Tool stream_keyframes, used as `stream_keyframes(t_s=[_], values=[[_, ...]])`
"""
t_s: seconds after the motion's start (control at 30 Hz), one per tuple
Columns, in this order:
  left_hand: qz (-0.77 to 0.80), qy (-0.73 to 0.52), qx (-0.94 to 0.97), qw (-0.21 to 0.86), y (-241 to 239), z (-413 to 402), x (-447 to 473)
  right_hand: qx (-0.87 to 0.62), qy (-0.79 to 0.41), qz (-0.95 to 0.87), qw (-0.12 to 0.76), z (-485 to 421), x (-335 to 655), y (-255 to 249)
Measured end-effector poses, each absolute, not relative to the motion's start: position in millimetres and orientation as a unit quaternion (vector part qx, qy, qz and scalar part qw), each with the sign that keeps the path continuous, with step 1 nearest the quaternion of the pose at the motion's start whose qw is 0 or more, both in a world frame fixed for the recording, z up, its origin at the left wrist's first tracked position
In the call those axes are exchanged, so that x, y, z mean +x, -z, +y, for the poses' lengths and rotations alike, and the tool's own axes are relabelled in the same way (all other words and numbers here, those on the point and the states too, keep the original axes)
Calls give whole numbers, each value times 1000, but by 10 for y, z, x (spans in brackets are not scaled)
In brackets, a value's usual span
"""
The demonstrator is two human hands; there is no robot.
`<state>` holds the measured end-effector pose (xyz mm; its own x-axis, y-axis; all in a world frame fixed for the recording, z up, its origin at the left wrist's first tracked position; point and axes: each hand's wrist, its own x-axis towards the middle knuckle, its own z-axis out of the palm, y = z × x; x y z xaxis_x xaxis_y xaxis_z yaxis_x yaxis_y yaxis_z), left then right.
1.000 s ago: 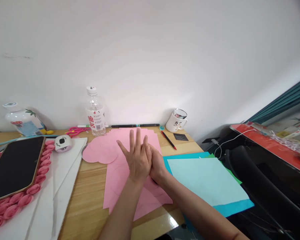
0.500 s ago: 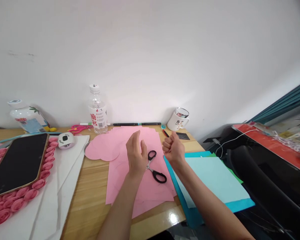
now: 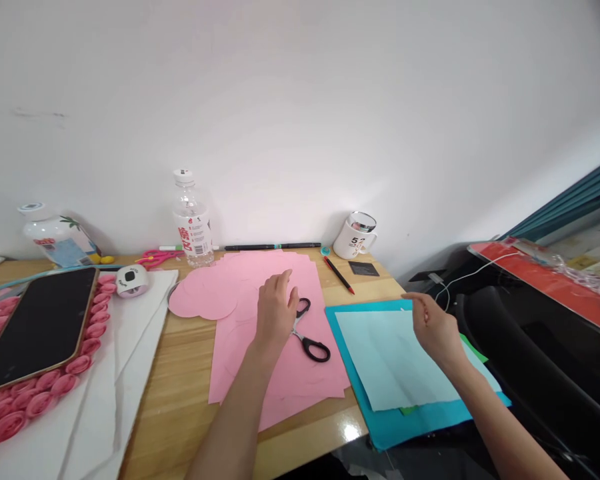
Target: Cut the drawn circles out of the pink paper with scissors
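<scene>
White mug (image 3: 351,241) (silver-rimmed) and clear bottle (image 3: 195,230) beside the pale wall (image 3: 290,120).

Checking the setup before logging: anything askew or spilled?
The blue paper stack looks odd: it lies at a slant, with its near corner jutting past the edge of the wooden desk. The pink sheets are unevenly stacked, corners fanned. No spill visible.

The left hand (image 3: 276,310) is bare, and behind its wrist (image 3: 264,347) the left forearm (image 3: 240,410) is bare also, becoming wider away from the hand. The right hand (image 3: 436,328) is bare too, with a bare right forearm (image 3: 500,413) behind it (its fingernails are too small to judge).
</scene>
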<state>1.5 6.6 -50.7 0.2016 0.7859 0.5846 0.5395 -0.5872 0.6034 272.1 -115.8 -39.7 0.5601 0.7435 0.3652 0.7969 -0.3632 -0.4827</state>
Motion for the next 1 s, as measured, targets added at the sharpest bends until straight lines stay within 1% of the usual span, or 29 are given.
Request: stream_keyframes(t_s=[0.07, 0.1, 0.17, 0.23, 0.3, 0.33, 0.4, 0.43, 0.5, 0.53, 0.57, 0.63, 0.73, 0.83, 0.93, 1.0], values=[[438, -418, 782, 144, 466, 66, 9, -843, 22, -505, 185, -1253, 2803, 429], [437, -397, 793, 147, 433, 60, 8, -841, 8, -519, 151, -1278, 2838, 444], [430, -355, 817, 148, 340, 34, 4, -818, -7, -564, 116, -1283, 2885, 467], [424, -319, 835, 143, 221, -9, -16, -794, 24, -598, 105, -1236, 2876, 468], [418, -290, 850, 139, 83, -72, -67, -776, 97, -614, 110, -1156, 2778, 433], [414, -272, 858, 139, 11, -112, -106, -761, 123, -625, 124, -1112, 2690, 402], [408, -182, 883, 141, -122, -211, -199, -723, 138, -650, 188, -1029, 2440, 323], [404, -141, 892, 148, -174, -271, -245, -694, 107, -677, 221, -993, 2289, 280], [385, -72, 907, 152, -226, -402, -318, -624, -17, -747, 229, -930, 1978, 203], [386, -22, 910, 147, -223, -468, -341, -592, -80, -775, 208, -898, 1835, 172], [380, 25, 915, 134, -200, -532, -355, -566, -119, -794, 184, -864, 1710, 148], [358, 80, 925, 100, -113, -638, -364, -547, -156, -814, 120, -783, 1524, 116], [359, 101, 924, 80, 28, -723, -375, -544, -168, -822, 29, -642, 1381, 94], [358, 84, 927, 80, 77, -726, -416, -561, -161, -812, -18, -527, 1312, 95], [337, 44, 936, 90, 51, -705, -464, -565, -138, -813, -27, -466, 1285, 121], [317, 24, 943, 95, 33, -697, -488, -562, -142, -815, -2, -444, 1312, 140]])
